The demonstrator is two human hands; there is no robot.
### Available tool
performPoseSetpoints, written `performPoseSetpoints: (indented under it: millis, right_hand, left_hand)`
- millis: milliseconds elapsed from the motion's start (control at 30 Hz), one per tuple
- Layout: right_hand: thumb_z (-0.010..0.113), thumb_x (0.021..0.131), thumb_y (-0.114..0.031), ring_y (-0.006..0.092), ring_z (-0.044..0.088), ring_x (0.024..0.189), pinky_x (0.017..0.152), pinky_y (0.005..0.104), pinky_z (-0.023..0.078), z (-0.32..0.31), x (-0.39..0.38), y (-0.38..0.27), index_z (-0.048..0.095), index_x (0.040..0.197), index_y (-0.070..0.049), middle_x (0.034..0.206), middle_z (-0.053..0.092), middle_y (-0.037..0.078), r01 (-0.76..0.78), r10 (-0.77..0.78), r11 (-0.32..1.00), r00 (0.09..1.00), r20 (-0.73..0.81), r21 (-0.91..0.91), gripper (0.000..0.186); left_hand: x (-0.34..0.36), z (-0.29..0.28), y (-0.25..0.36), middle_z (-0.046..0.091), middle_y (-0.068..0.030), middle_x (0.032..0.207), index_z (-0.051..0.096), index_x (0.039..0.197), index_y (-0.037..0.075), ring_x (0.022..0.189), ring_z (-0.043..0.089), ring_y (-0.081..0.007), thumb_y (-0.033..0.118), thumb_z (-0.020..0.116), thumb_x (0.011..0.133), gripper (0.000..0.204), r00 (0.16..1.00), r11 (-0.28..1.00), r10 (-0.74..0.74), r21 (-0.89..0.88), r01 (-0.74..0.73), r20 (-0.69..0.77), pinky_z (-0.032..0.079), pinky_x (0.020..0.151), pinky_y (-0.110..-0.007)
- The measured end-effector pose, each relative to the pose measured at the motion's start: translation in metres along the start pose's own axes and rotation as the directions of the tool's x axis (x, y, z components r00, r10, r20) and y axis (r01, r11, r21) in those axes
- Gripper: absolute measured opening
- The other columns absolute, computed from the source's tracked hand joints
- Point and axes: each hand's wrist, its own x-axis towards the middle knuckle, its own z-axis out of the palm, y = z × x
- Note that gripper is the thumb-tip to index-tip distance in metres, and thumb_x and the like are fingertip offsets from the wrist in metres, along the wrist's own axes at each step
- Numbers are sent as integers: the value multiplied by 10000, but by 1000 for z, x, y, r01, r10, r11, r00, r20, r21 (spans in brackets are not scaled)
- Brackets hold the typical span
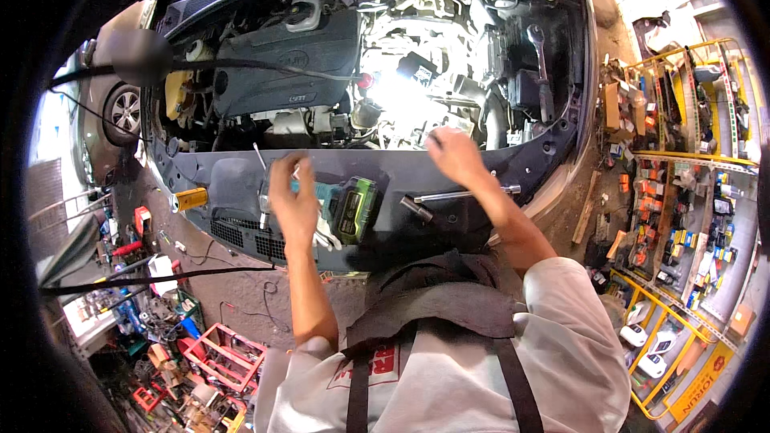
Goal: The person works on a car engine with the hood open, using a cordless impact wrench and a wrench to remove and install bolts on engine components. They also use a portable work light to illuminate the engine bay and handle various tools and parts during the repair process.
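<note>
Bare hands hang to either side of the green-and-black battery block (355,210), which rests on the car's dark front panel (381,170) with a teal tool body (327,195) just to its left; the left hand (293,190) is up and to the left of the block, thumb and fingers apart in a loose half-curl, too blurred for me to tell whether it holds anything; the right hand (457,156) stretches beyond the block and to its right, fingers bent toward the near edge of the brightly lit engine parts (409,20), though glare and blur keep me from telling whether something small sits between them. To the right of the block lies a dark socket (417,208); a silver bar (449,196) lies further right, passing under the right forearm (513,220); a yellow cylinder (189,199) sits well to the block's left; a spanner (540,60) rests far beyond the block and to the right. Losing a small part looks the likeliest trouble, as I judge it; glare could hide it, and a loose pinch could let it slip down among the engine parts; the round socket could roll off the panel if the forearm brushed it; a knock could send the spanner sliding.
</note>
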Motion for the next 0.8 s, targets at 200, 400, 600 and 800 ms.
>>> performPoseSetpoints:
  millis: [200,400,600,800]
  right_hand:
    - [526,825,-209,390,626,802,714,475,488,2,48,102,637,861,11,836,638,238,-115,113,993,992,64,36,249]
    - [554,773,-165,394,621,812,722,463,493,20,76,119,643,841,5,823,629,251,-77,76,997,964,255,-5,204]
    - [538,735,-112,399,632,799,733,452,505,30,77,114,648,818,40,788,620,283,-146,142,989,917,374,-16,205]
    - [579,727,-162,359,609,937,849,411,483,59,119,147,620,922,27,940,630,234,-170,200,980,871,448,-106,275]
  left_hand:
    - [60,112,5,649,-101,794,623,995,-33,738,594,-133,195,561,878,263,893,998,22,-68,10,450,456,692,-260]
    - [86,233,-62,648,-134,829,605,972,-57,735,631,-211,183,543,873,267,514,736,-415,-56,675,751,515,661,-329]
    - [93,348,-162,619,-149,882,543,1004,-1,788,615,-276,113,453,915,171,215,-20,-656,-301,953,723,525,721,-400]
    - [78,403,-216,404,-167,1347,382,1310,3,1185,468,-299,243,364,936,445,240,-201,-736,-543,815,633,453,922,-450]
